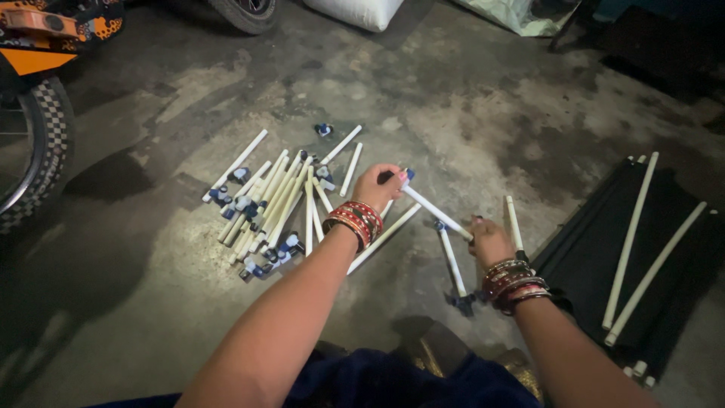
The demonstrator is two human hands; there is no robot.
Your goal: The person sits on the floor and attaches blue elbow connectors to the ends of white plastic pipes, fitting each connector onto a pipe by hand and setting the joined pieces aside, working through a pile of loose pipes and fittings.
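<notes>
White rod joins both hands — its right end hidden — fingertips unclear.

white rods, blue connectors, red bangles

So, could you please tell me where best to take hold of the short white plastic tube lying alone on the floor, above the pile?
Grip the short white plastic tube around its bare middle, coming straight down from above. It lies flat on the concrete floor, apart from the pile of white tubes, so fingers probably fit along both long sides; its ends offer less to hold.
</notes>
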